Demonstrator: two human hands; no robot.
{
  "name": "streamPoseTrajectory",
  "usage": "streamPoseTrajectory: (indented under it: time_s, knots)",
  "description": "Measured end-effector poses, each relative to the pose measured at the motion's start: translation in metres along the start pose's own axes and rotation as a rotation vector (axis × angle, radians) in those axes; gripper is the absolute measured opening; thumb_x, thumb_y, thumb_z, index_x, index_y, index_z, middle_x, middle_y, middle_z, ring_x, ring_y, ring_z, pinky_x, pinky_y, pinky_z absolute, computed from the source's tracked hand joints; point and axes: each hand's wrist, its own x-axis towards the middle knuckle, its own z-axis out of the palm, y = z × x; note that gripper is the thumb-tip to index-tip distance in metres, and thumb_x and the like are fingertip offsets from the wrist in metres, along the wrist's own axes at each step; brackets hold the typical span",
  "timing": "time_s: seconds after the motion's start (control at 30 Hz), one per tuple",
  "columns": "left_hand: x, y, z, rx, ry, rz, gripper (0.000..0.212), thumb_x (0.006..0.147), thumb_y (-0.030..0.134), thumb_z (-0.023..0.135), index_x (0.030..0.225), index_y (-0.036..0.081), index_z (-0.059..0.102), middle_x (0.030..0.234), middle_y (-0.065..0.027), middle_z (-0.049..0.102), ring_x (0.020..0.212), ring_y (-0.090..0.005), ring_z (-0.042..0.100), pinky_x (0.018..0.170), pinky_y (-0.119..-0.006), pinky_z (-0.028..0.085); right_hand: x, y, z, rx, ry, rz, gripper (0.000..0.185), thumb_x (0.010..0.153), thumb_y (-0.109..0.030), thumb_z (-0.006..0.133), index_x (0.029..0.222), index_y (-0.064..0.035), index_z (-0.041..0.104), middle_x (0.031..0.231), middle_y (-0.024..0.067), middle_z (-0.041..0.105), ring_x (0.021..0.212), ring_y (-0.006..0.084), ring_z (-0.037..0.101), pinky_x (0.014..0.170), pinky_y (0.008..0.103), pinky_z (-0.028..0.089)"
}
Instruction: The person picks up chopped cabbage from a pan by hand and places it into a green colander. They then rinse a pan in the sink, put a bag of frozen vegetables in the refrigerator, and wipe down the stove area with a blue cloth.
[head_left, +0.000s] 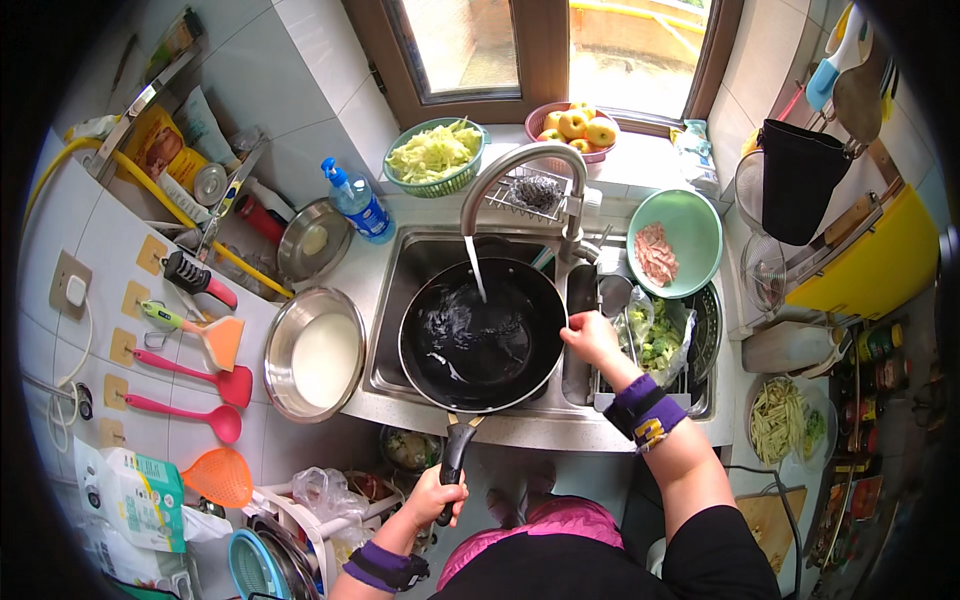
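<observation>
A black frying pan (480, 367) is held over the left basin of a stainless steel sink (384, 330). Water runs from the curved faucet (480, 187) into the pan, and a shallow rippling pool covers its bottom. My left hand (435, 493) is wrapped around the pan's black handle (454, 457), near its end. With its fingers, my right hand (594, 341) grips the pan's right rim. Purple bands circle both wrists. The pan hides most of the basin below it.
Left of the sink stands a steel bowl (274, 360) of whitish liquid. A mint-green bowl (701, 240) with sliced meat and bagged broccoli (660, 337) sit on the right. Behind are a soap bottle (364, 210), a green basket (450, 176) of shreds and a fruit basket (536, 124).
</observation>
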Motion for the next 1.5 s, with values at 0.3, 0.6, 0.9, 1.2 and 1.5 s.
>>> streamPoseTrajectory:
  time_s: [0.3, 0.6, 0.9, 1.2, 1.5]
  knots:
    - [-0.004, -0.006, 0.002, 0.105, 0.168, 0.049, 0.014, 0.076, 0.001, 0.058, 0.078, 0.003, 0.045, 0.056, -0.0085, 0.052, 0.041, -0.0170, 0.051, 0.038, -0.031, 0.045, 0.056, 0.057, 0.034, 0.392, 0.209, -0.094, 0.042, 0.086, -0.029, 0.064, 0.113, 0.0025, 0.061, 0.105, 0.0173, 0.067, 0.098, 0.0233, 0.064, 0.088, 0.0330, 0.048]
    - [-0.017, 0.009, 0.009, 0.231, 0.344, 0.041, 0.017, 0.074, -0.002, 0.058, 0.081, 0.004, 0.044, 0.055, -0.0056, 0.051, 0.041, -0.0143, 0.051, 0.037, -0.029, 0.044, 0.194, 0.055, -0.043, 0.251, 0.191, 0.152, 0.087, 0.069, -0.021, 0.054, 0.145, 0.0035, 0.018, 0.106, 0.0272, 0.061, 0.093, 0.0332, 0.063, 0.078, 0.0382, 0.050]
    - [-0.032, 0.029, 0.021, 0.368, 0.479, 0.053, 0.012, 0.070, -0.001, 0.055, 0.077, 0.003, 0.045, 0.055, -0.0055, 0.051, 0.041, -0.0135, 0.051, 0.037, -0.028, 0.043, 0.044, 0.008, 0.085, 0.212, -0.104, -0.052, 0.048, 0.075, -0.021, 0.055, 0.116, 0.0036, 0.051, 0.105, 0.0260, 0.062, 0.094, 0.0385, 0.062, 0.083, 0.0418, 0.050]
    - [-0.051, 0.061, 0.043, 0.746, 0.619, 0.050, 0.014, 0.068, 0.006, 0.058, 0.076, 0.002, 0.048, 0.056, -0.0086, 0.055, 0.045, -0.0168, 0.057, 0.044, -0.034, 0.046, -0.001, -0.049, 0.155, 0.318, -0.300, 0.146, 0.053, 0.072, -0.016, 0.058, 0.120, 0.0059, 0.050, 0.112, 0.0276, 0.059, 0.110, 0.0375, 0.057, 0.094, 0.0398, 0.044]
    - [-0.062, 0.075, 0.065, 1.117, 0.764, 0.089, 0.025, 0.066, 0.016, 0.060, 0.077, -0.002, 0.046, 0.066, -0.0271, 0.057, 0.068, -0.0467, 0.057, 0.062, -0.050, 0.046, 0.006, -0.081, 0.204, 0.699, -0.514, 0.226, 0.031, 0.069, -0.007, 0.058, 0.097, 0.0056, 0.062, 0.084, 0.0179, 0.066, 0.079, 0.0256, 0.064, 0.069, 0.0352, 0.048]
